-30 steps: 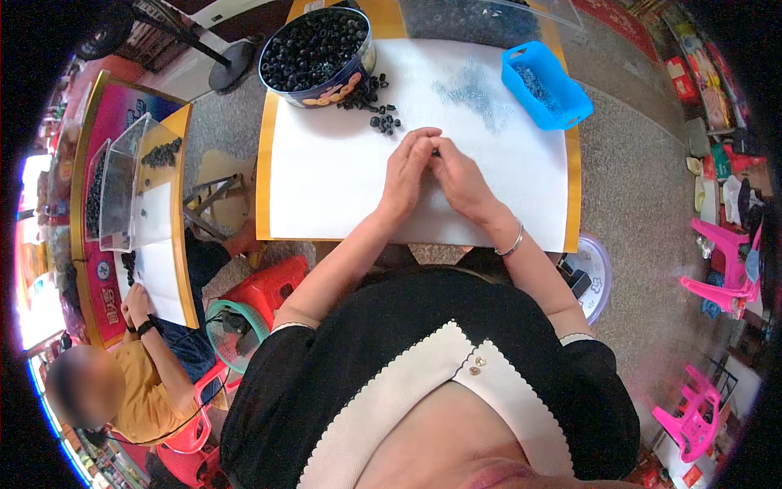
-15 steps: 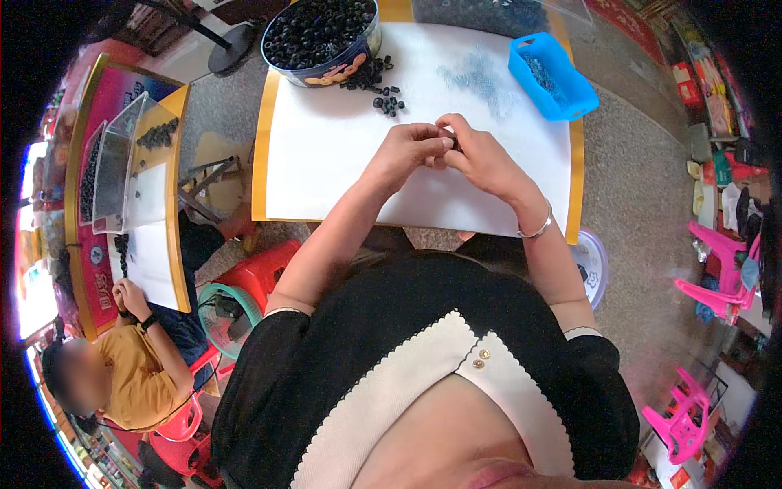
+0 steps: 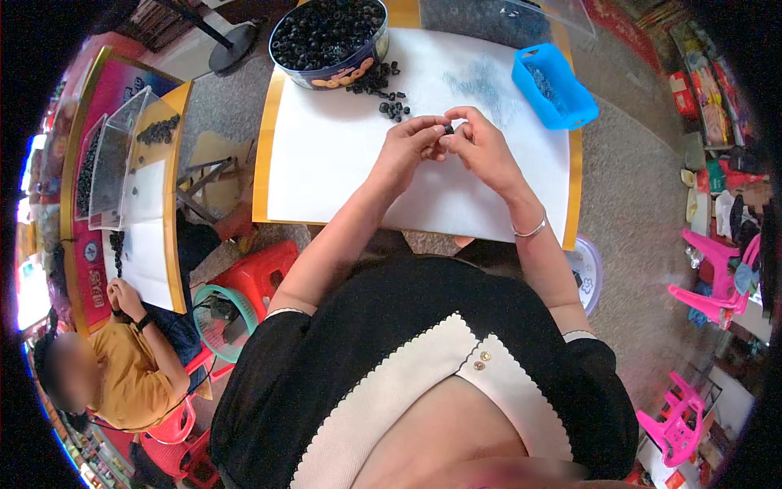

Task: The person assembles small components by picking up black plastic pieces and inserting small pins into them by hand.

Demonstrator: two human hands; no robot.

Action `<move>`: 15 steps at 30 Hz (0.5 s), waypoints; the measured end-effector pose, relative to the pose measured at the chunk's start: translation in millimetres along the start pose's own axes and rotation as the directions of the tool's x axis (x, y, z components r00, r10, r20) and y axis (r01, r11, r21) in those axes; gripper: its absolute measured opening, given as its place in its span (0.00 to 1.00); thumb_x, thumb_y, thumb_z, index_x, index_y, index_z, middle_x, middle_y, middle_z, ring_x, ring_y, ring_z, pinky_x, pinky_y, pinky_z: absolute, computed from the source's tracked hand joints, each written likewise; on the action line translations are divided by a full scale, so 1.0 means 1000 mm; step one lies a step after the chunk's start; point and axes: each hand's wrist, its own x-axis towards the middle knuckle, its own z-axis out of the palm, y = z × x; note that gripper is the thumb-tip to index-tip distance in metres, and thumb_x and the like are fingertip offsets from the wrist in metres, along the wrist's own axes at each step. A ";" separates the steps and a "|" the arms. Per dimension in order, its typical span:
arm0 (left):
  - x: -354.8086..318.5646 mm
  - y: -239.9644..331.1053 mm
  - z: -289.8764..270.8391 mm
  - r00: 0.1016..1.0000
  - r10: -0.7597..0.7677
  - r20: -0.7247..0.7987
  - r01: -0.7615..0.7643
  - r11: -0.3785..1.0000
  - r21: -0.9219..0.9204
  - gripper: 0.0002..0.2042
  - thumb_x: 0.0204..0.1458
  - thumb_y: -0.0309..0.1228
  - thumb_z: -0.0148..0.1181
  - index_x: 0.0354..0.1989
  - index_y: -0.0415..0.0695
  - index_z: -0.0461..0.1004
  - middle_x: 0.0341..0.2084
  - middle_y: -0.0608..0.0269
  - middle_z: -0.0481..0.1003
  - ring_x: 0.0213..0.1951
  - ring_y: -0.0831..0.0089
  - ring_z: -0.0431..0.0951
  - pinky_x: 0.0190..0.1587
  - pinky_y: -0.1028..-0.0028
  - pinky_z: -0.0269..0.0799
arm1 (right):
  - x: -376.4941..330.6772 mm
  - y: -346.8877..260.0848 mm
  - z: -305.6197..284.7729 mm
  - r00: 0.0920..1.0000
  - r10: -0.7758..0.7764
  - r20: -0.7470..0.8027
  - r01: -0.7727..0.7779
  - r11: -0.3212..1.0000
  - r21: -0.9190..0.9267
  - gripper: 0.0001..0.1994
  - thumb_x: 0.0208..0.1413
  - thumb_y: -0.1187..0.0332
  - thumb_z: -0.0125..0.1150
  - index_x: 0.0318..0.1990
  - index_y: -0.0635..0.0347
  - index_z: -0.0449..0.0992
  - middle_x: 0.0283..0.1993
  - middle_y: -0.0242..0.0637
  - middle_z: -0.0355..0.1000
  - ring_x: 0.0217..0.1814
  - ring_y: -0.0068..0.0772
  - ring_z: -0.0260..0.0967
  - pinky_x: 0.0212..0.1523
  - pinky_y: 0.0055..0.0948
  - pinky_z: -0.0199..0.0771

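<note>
Fingers of both my hands have spread out of the closed huddle they made a second ago, and a small black bead (image 3: 449, 129) now shows between them. My left hand (image 3: 405, 151) has its grip pinched on it between thumb and forefinger; my right hand (image 3: 486, 151) arches its forefinger over the same spot, its thumb just beside the bead, but I cannot tell whether that grip clasps it too. They meet above the middle of the white sheet (image 3: 342, 167), which covers most of the yellow-edged worktop (image 3: 262, 163). At the far left corner stands a printed tub (image 3: 368, 63) heaped with black beads, and beside it loose black beads (image 3: 379, 81) trail toward me, ending in a little cluster (image 3: 395, 108). Near the far right corner sits a bright blue plastic basket (image 3: 570, 119) holding fine bluish bits (image 3: 544, 85), with a thin blue scatter (image 3: 481, 81) on the sheet to its left. At the far edge, between tub and basket, is a clear plastic box (image 3: 489, 23) with dark contents.
</note>
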 end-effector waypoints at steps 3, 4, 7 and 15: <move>0.004 -0.001 -0.003 1.000 0.014 0.019 -0.014 1.000 0.020 0.11 0.53 0.30 0.56 0.41 0.36 0.72 0.28 0.63 0.74 0.29 0.77 0.74 0.31 0.78 0.71 | 0.000 -0.002 0.002 0.999 -0.022 0.027 0.022 1.000 -0.017 0.16 0.51 0.70 0.55 0.48 0.62 0.66 0.22 0.25 0.64 0.21 0.14 0.57 0.22 0.17 0.58; 0.004 -0.001 -0.003 1.000 0.025 0.017 -0.026 0.998 0.053 0.11 0.53 0.29 0.56 0.40 0.34 0.72 0.27 0.62 0.74 0.28 0.76 0.75 0.30 0.79 0.71 | 0.000 -0.003 0.002 0.999 -0.022 0.030 0.022 1.000 -0.021 0.16 0.51 0.70 0.55 0.48 0.62 0.66 0.22 0.25 0.64 0.21 0.14 0.57 0.22 0.17 0.58; 0.007 0.002 -0.006 1.000 0.005 0.015 -0.006 0.999 0.045 0.11 0.54 0.30 0.54 0.39 0.34 0.71 0.26 0.61 0.74 0.27 0.76 0.74 0.29 0.79 0.71 | 0.002 -0.004 0.000 0.998 -0.030 0.059 0.036 0.995 -0.092 0.16 0.53 0.69 0.54 0.49 0.62 0.66 0.23 0.26 0.65 0.21 0.14 0.57 0.22 0.16 0.58; 0.013 0.000 -0.021 1.000 -0.017 0.022 0.023 0.961 -0.276 0.09 0.55 0.31 0.53 0.36 0.36 0.69 0.27 0.59 0.73 0.25 0.75 0.73 0.27 0.79 0.72 | 0.012 0.022 0.002 0.985 -0.084 -0.151 0.065 0.990 -0.125 0.10 0.53 0.71 0.55 0.42 0.61 0.72 0.28 0.32 0.68 0.28 0.25 0.65 0.31 0.25 0.67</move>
